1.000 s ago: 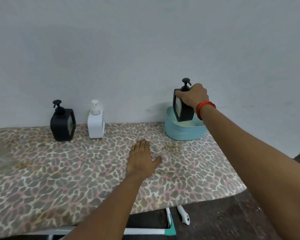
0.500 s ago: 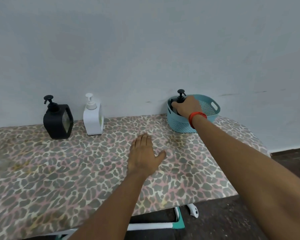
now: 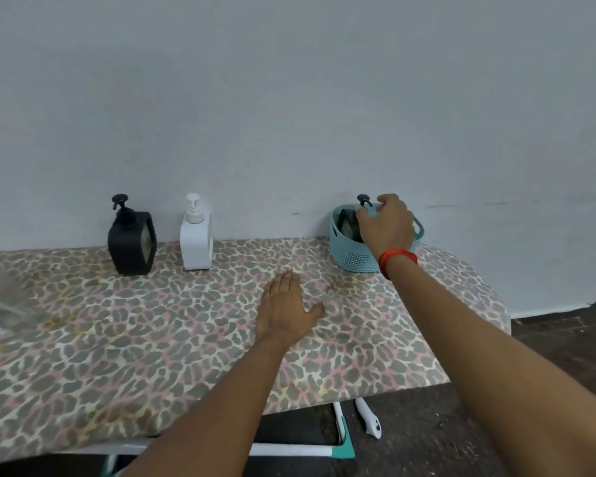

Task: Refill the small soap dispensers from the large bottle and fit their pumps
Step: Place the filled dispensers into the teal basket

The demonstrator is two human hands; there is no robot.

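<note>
Currently right grip (image 3: 386, 223) rests over dispenser (image 3: 346, 226) standing in basket (image 3: 353, 261); whether it grasps cannot be told. Left grip (image 3: 284, 304) lies flat, released, on desk (image 3: 152, 339).
</note>
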